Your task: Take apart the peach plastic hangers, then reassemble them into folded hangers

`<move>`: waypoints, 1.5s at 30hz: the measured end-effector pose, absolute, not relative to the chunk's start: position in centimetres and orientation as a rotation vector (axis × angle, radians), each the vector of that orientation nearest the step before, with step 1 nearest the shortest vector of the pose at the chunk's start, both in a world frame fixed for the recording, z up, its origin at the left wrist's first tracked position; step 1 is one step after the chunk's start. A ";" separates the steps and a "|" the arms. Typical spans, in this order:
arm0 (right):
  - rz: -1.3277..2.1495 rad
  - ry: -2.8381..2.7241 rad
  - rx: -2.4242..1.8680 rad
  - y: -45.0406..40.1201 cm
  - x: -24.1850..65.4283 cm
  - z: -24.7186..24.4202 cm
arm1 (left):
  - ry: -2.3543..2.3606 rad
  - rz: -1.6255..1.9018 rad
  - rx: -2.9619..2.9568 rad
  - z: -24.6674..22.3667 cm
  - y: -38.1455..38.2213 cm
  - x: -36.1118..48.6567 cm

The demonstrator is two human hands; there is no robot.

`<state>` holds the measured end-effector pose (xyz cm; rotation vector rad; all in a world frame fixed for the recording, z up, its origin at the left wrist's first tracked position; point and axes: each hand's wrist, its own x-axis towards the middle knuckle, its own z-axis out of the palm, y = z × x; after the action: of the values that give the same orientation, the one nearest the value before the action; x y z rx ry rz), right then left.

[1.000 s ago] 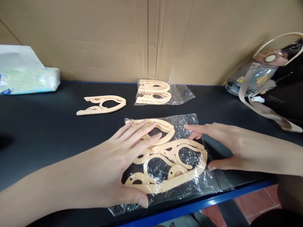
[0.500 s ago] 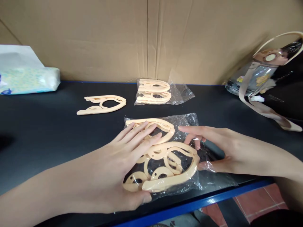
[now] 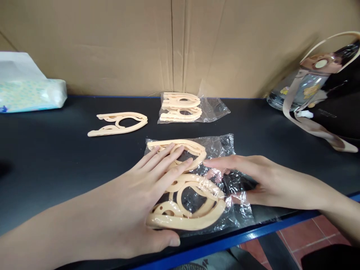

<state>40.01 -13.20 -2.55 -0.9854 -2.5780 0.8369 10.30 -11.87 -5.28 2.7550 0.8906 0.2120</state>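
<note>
Left hand (image 3: 144, 197): lay palm down, lower centre, fingers extended.
Right hand (image 3: 264, 182): curved inward, right of centre, thumb below index finger.

Left grip (image 3: 140, 198), right grip (image 3: 264, 178) bare; forearms (image 3: 67, 221) bare, slender; grey clothing (image 3: 218, 259) below, dark printed lettering (image 3: 191, 267).

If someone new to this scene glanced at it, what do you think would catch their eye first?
Most likely the clear bag of cream folded hangers near the front edge of the black table, with the left hand laid across it and the right hand at its right side. Next might come the loose hanger farther back on the left, then the strapped bottle at the far right.
</note>
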 end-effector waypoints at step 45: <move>0.252 -2.225 -1.207 -11.1 41.2 -3.2 | 1.626 0.088 2.682 -1.4 -2.6 3.4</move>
<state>41.17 -11.11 -3.19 -1.2065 -2.2255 0.2522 3.41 -2.56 -1.38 2.6820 1.6256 0.0882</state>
